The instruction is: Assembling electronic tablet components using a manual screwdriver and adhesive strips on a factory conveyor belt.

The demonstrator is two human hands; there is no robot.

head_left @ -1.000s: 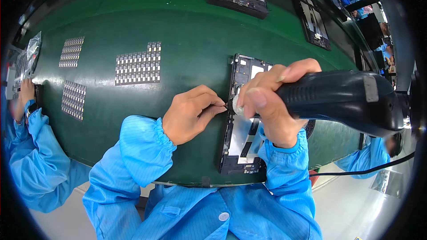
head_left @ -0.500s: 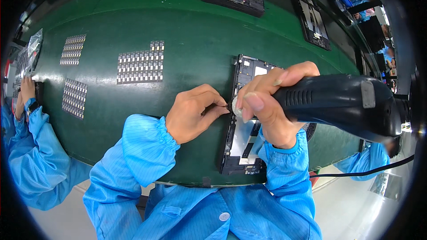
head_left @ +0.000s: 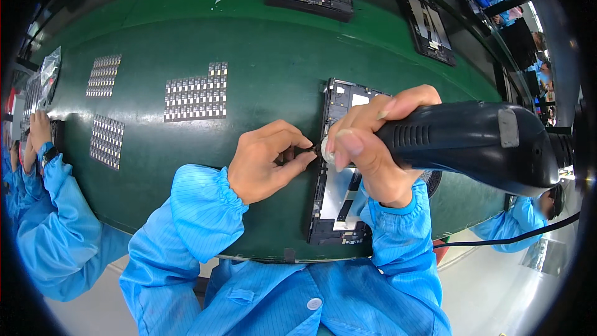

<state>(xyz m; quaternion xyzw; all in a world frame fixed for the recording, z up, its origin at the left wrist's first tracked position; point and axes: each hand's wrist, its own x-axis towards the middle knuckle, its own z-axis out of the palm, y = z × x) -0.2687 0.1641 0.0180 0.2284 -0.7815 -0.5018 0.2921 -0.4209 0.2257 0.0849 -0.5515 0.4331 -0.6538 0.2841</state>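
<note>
The thumb and forefinger of the bare left hand [head_left: 264, 162] are being held nearly together; whether the tiny dark bit [head_left: 316, 149] at their tips is being pinched cannot be told. Just rightward, the flat, black-framed rectangular device [head_left: 336, 196] with silvery panels is being overlapped by the bare right hand [head_left: 376, 149], by which the ribbed black plastic tool [head_left: 469, 140] is being gripped.

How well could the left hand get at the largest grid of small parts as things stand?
Probably yes: only green tabletop shows between the left hand and the largest grid of small parts. The hand's fingertips, however, appear occupied at the left edge of the open device.
</note>
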